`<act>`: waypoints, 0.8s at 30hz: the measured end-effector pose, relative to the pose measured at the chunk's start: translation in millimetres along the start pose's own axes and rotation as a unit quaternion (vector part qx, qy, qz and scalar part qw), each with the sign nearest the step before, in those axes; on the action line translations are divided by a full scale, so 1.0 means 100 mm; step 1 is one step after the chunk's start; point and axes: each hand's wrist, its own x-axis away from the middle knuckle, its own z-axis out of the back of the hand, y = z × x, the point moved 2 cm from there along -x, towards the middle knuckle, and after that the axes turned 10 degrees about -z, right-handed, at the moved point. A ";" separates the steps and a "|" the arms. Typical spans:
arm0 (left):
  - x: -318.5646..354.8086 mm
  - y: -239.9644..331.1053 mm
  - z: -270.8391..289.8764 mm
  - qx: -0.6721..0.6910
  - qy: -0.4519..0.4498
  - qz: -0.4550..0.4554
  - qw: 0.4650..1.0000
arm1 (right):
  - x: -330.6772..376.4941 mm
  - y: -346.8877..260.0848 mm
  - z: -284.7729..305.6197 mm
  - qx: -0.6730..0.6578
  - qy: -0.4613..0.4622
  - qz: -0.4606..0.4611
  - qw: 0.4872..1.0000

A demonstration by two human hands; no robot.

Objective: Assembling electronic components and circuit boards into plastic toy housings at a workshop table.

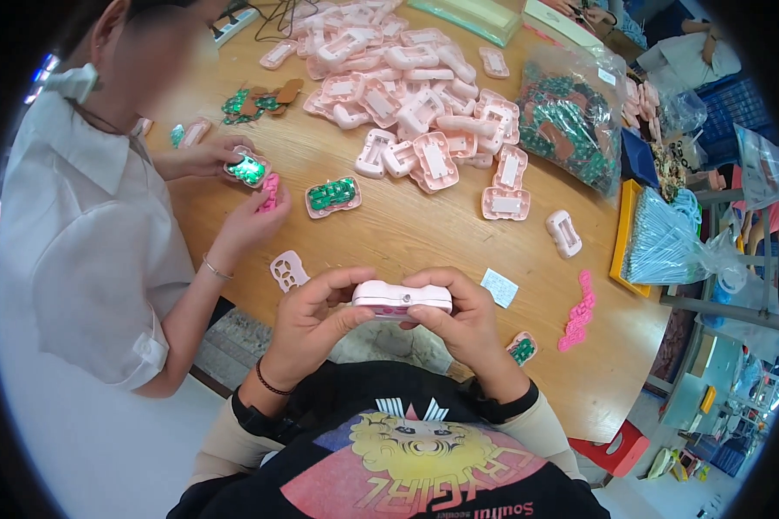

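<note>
Between both hands I hold a closed pale pink plastic casing, edge-on, with a seam along its side and a small round metal part in the middle. My left hand grips its left end, thumb below and fingers above. The right end is pinched by my right hand in the same way. Just beyond my left fingers lies a pale pink cover plate with cut-out holes. A casing half with a green circuit board rests beside my right wrist, near the table edge.
Pink casing halves are heaped at the far middle. A clear bag of green circuit boards stands far right, near a yellow tray. Pink rubber button pads lie right. At left, a co-worker's hands hold a casing half and a button pad.
</note>
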 end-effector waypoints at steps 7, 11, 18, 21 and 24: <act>0.08 0.27 -0.07 0.058 -0.033 0.033 0.997 | 0.18 -0.16 -0.13 0.050 0.017 0.073 0.996; 0.14 0.33 -0.07 -0.039 -0.053 -0.034 0.997 | 0.25 -0.20 -0.21 0.059 0.013 0.090 0.994; 0.00 -0.18 0.03 0.027 0.014 0.119 0.992 | 0.01 0.03 -0.11 -0.044 0.105 -0.113 0.987; 0.00 -0.33 0.06 0.081 -0.011 0.145 0.986 | -0.08 0.13 0.01 -0.133 0.149 -0.168 0.965; 0.04 -0.43 0.09 0.062 -0.038 0.172 0.982 | -0.11 0.20 0.08 -0.164 0.136 -0.224 0.951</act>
